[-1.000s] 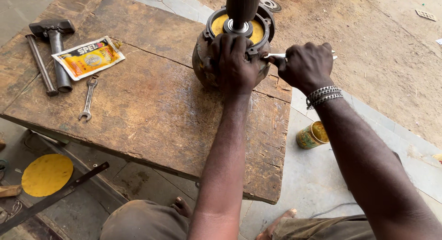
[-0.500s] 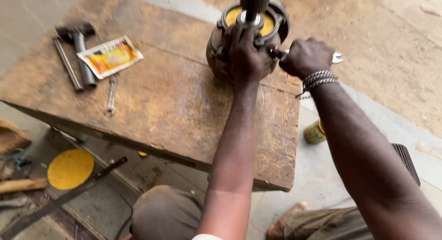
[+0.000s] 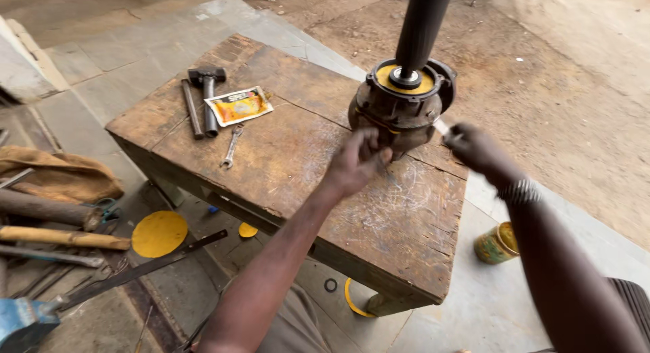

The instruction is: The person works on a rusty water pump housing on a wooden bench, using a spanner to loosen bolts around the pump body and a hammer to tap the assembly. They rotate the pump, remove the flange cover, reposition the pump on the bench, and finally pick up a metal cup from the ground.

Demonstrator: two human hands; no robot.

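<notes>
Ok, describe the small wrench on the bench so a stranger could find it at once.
Start at the worn wooden workbench and go to its far left end, where a hammer lies. Just below the yellow sachet lies the small silver open-ended spanner, the thinnest and shiniest tool there.

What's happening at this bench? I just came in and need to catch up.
A person works on a round metal joint housing packed with yellow grease, standing on a worn wooden table, its black shaft pointing up. The left hand touches its lower side; the right hand is beside it, holding something thin I can't make out. A hammer, wrench and sachet lie apart.
</notes>
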